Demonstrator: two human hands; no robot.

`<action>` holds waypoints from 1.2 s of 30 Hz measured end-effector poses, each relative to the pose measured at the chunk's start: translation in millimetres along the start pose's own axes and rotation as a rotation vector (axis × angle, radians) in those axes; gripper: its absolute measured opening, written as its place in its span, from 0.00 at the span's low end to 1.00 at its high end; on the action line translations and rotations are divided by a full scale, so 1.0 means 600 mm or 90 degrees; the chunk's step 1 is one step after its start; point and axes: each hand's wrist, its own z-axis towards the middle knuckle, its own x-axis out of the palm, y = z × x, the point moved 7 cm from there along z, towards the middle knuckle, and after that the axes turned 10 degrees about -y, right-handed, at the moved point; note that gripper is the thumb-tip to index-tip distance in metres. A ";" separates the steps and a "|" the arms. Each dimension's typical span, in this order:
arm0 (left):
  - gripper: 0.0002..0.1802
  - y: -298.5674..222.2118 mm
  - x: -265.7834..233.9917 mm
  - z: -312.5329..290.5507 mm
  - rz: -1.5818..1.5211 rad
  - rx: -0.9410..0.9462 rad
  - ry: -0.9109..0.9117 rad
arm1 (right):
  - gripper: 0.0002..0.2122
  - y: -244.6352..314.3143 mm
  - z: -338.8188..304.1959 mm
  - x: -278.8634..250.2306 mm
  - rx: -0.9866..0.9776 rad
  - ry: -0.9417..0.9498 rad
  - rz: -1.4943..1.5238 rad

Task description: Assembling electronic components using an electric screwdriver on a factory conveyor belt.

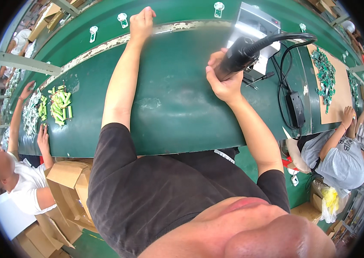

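My right hand (228, 86) is wrapped round a black cylindrical hand tool (234, 60) with a thick cord at its upper end. Just beyond it stands a grey metal box (257, 26) with a bright, lit face; the tool covers part of it. My left hand (142, 23) reaches over the worn pale rail (177, 27) to the green strip at the far side. Its fingers are curled together, and whatever they may hold is hidden. Beside that hand lies a small white-and-green part (122, 19), with another such part (93, 33) farther left and one (219, 9) to the right.
Yellow-green cylindrical pieces (61, 105) are heaped on the green table (182, 124) at left. Green circuit boards (324, 77) cover cardboard at right. A black inline box (295, 109) hangs on cords near the tool. Co-workers (27, 185) (341, 159) sit either side; a cardboard box (68, 185) stands left.
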 end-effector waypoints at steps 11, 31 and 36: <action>0.26 0.036 -0.001 -0.004 -0.059 -0.228 0.013 | 0.31 -0.015 -0.006 -0.007 -0.015 0.037 -0.031; 0.27 0.032 0.001 0.004 0.025 -0.188 0.018 | 0.31 -0.010 0.002 -0.004 0.025 -0.013 0.023; 0.25 0.027 0.004 0.014 0.079 -0.022 0.016 | 0.31 -0.012 -0.002 -0.003 0.046 0.001 0.064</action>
